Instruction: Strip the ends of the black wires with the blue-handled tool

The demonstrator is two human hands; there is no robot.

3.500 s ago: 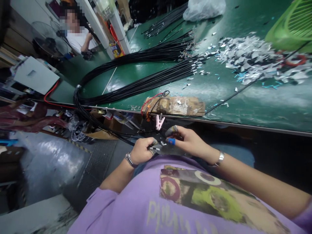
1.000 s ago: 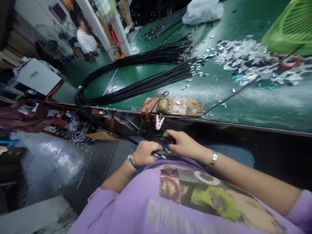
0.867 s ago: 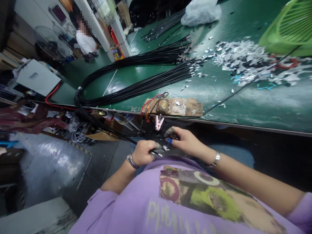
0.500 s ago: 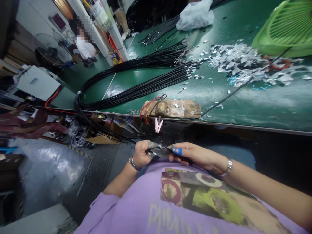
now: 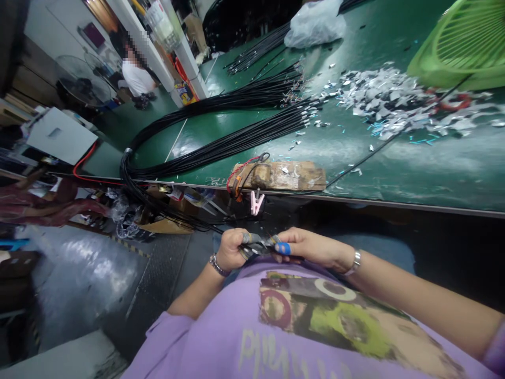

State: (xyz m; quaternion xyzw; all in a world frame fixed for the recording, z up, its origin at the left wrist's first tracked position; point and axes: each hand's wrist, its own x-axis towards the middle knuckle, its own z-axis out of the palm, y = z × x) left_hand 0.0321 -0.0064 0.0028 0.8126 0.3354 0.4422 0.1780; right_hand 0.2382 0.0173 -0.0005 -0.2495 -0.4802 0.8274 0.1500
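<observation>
In front of my waist, my left hand (image 5: 232, 250) is closed around a black cable (image 5: 258, 245), and grey tape wraps its thumb. My right hand (image 5: 310, 249) pinches the stripped end of that cable, where thin wires and a shiny bit show. Blue tape (image 5: 283, 248) covers a fingertip of this hand. The exact grip of the right fingers is partly hidden. Black cables run from my left hand to a bundle of black cables (image 5: 221, 142), which curves over the green table (image 5: 374, 179) with stripped ends to the right.
A wooden block (image 5: 302, 176) with a red wire and a pink clip (image 5: 256, 202) sits at the table edge. Foil scraps (image 5: 379, 95) lie beside a green plastic basket (image 5: 465, 45). A plastic bag (image 5: 315, 23) lies behind. Another person (image 5: 138, 79) is at the far left.
My right hand has shifted slightly left, closer to my left hand. The left hand stays nearly in place, and the things on the table have not moved.
</observation>
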